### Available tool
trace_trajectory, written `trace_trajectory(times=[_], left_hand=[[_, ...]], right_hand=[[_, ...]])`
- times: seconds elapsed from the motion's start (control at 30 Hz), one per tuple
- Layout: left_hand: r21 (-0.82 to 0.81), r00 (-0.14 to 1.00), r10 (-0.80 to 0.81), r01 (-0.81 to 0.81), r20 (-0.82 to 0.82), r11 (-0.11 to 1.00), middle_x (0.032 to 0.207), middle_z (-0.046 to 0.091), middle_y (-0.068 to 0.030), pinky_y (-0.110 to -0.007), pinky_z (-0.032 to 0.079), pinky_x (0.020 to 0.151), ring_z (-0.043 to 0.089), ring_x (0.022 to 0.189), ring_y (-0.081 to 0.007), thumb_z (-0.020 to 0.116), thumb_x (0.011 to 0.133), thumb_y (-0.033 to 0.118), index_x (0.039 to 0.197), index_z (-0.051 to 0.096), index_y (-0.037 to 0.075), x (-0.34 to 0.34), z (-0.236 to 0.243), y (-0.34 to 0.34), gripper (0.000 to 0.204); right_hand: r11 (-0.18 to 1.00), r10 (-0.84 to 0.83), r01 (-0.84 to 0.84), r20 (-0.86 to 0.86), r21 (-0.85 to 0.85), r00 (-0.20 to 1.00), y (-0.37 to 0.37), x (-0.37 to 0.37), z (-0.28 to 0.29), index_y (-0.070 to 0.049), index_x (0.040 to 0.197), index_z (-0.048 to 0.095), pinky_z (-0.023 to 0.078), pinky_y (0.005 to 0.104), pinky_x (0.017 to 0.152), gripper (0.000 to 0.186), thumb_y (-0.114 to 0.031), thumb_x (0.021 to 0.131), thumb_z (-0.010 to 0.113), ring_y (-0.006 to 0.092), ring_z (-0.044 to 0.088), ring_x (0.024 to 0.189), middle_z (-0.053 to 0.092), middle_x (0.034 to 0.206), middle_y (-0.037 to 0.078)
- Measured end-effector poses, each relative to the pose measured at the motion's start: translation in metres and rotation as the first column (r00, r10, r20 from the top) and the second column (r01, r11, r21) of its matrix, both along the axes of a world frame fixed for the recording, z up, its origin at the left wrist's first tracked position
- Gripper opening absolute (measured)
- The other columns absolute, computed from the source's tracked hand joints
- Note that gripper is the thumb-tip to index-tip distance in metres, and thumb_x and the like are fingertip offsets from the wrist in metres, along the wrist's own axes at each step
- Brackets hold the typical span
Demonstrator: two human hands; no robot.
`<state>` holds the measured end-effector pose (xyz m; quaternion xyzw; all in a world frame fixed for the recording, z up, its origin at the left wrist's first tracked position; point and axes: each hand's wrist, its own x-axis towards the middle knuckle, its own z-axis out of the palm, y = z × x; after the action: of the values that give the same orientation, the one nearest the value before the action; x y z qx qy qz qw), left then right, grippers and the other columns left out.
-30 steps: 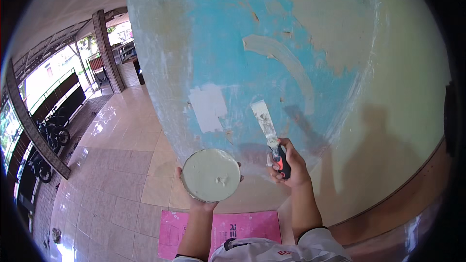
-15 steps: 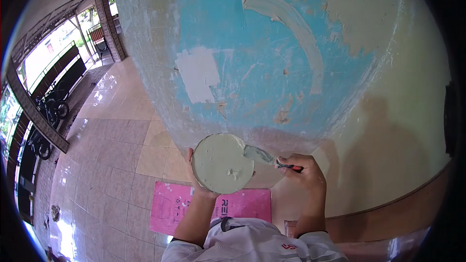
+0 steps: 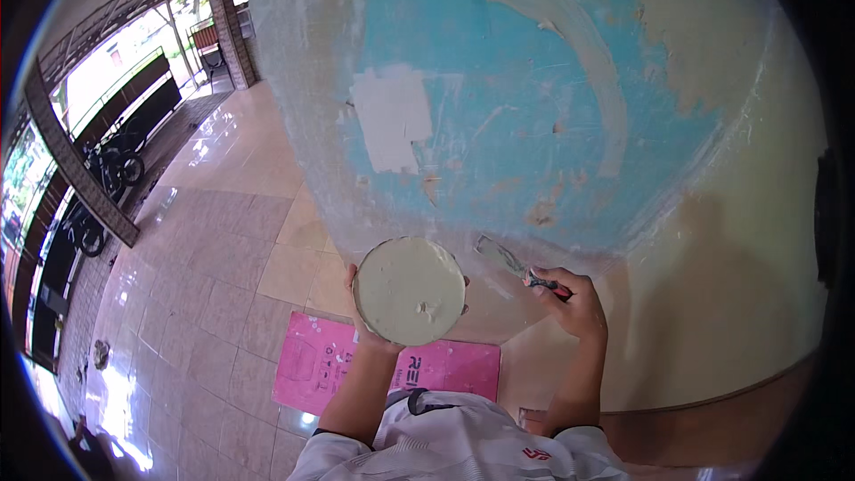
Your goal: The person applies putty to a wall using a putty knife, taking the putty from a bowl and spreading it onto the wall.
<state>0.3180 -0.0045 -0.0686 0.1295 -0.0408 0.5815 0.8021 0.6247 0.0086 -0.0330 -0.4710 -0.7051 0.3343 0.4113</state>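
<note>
My left hand [image 3: 374,336] is closed round a shallow round tub [image 3: 411,344] from below, its thumb at the left rim and fingertips showing at the right. Pale greenish-grey putty [image 3: 401,281] fills the tub nearly level, with a small lump near its lower right. In my right hand [image 3: 579,305] is a putty knife [image 3: 505,258] with a red and black handle. Its smeared blade points up and left, apart from the tub's right side. Ahead stands a wall [image 3: 499,151] with a worn blue area, a curved putty stroke [image 3: 588,58] and a whitish square patch [image 3: 393,118].
A pink flattened cardboard sheet [image 3: 450,368] lies on the floor below the tub. Glossy tiles [image 3: 209,285] stretch to the left, toward pillars [image 3: 230,18] and parked motorcycles [image 3: 111,165]. A brown ledge [image 3: 712,428] runs along the lower right.
The putty knife has come away from the tub's right rim, and my right hand has moved slightly up and right. The head view has shifted, so the wall sits farther right in it.
</note>
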Motion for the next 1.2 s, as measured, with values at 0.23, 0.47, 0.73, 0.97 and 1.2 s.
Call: trace_trajectory(times=[0.23,0.47,0.73,0.97,1.2], left_hand=[[-0.17,0.978,0.167,-0.144,0.125,0.975,0.148,0.055,-0.0152,-0.06,0.051,0.104,0.057,0.13,-0.0405,0.041,0.096,0.074,0.148,0.053,0.013,-0.014,-0.03,-0.004,0.081],[-0.203,0.975,0.206,-0.219,-0.081,0.955,0.147,0.057,-0.0134,-0.058,0.047,0.108,0.056,0.131,-0.0381,0.042,0.097,0.072,0.146,0.056,0.013,-0.004,-0.02,-0.009,0.077],[-0.213,0.969,0.232,-0.246,-0.088,0.946,0.15,0.055,-0.0146,-0.058,0.046,0.11,0.055,0.133,-0.0396,0.041,0.097,0.073,0.148,0.053,0.013,-0.004,-0.021,-0.01,0.08],[-0.219,0.967,0.239,-0.253,-0.091,0.942,0.148,0.055,-0.015,-0.058,0.048,0.107,0.056,0.131,-0.0399,0.041,0.095,0.074,0.147,0.054,0.013,-0.005,-0.021,-0.011,0.082],[-0.219,0.962,0.256,-0.272,-0.097,0.937,0.149,0.054,-0.0136,-0.058,0.048,0.108,0.055,0.131,-0.0391,0.04,0.096,0.074,0.148,0.052,0.013,-0.007,-0.023,-0.009,0.082]], right_hand=[[0.967,0.238,-0.248,0.132,0.06,0.962,-0.012,-0.031,0.045,-0.002,0.116,0.076,0.058,0.0303,0.077,0.031,-0.006,0.086,0.081,0.0185,0.076,0.087,0.078,0.101,0.016],[0.964,0.224,-0.258,0.318,0.068,0.921,-0.02,-0.036,0.055,-0.005,0.113,0.078,0.058,0.0337,0.072,0.032,-0.008,0.081,0.082,0.0273,0.076,0.08,0.078,0.098,0.017],[0.956,0.251,-0.285,0.306,0.073,0.919,-0.018,-0.037,0.061,-0.003,0.11,0.079,0.058,0.0312,0.07,0.031,-0.005,0.08,0.083,0.0249,0.076,0.078,0.078,0.095,0.017],[0.961,0.255,-0.277,0.389,-0.002,0.885,-0.019,-0.037,0.071,-0.007,0.114,0.078,0.059,0.0348,0.073,0.029,-0.011,0.085,0.08,0.0276,0.076,0.083,0.078,0.099,0.016],[0.924,0.352,-0.382,0.382,0.003,0.854,-0.005,-0.029,0.07,-0.009,0.113,0.078,0.058,0.0348,0.071,0.027,-0.016,0.087,0.08,0.0278,0.075,0.079,0.078,0.1,0.014]])
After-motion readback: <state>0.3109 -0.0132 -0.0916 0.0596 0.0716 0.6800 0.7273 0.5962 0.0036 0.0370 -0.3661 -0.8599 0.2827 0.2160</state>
